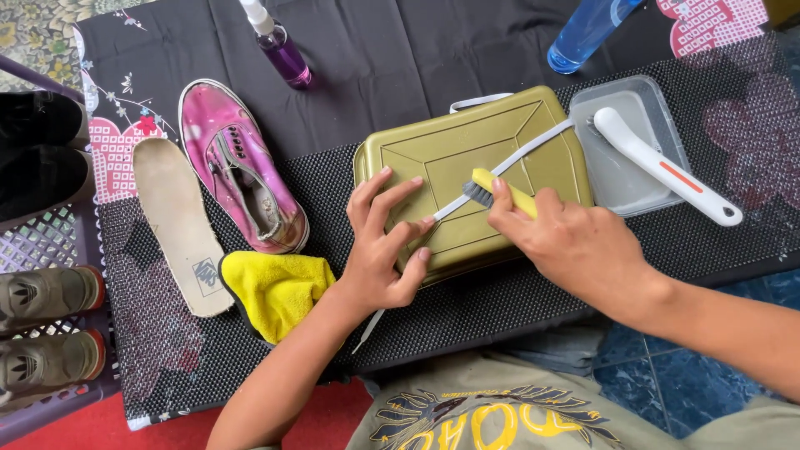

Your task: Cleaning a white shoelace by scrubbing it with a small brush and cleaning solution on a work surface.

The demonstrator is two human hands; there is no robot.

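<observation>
My right hand [575, 242] grips a small yellow brush [500, 192] with dark bristles, pressed onto a white shoelace [533, 150] that lies stretched across a gold-coloured box [433, 158]. My left hand [379, 246] rests spread on the box's front left part, fingertips pinning the lace near the brush. The lace's loose end hangs off the box's near edge toward me.
A pink sneaker [242, 167] without laces, a beige insole [175, 221] and a yellow cloth [275, 287] lie to the left. A grey tray [587, 154] holds a white brush [662, 167] at right. A purple spray bottle [282, 46] and a blue bottle [583, 33] stand behind. Shoes [46, 321] fill a rack far left.
</observation>
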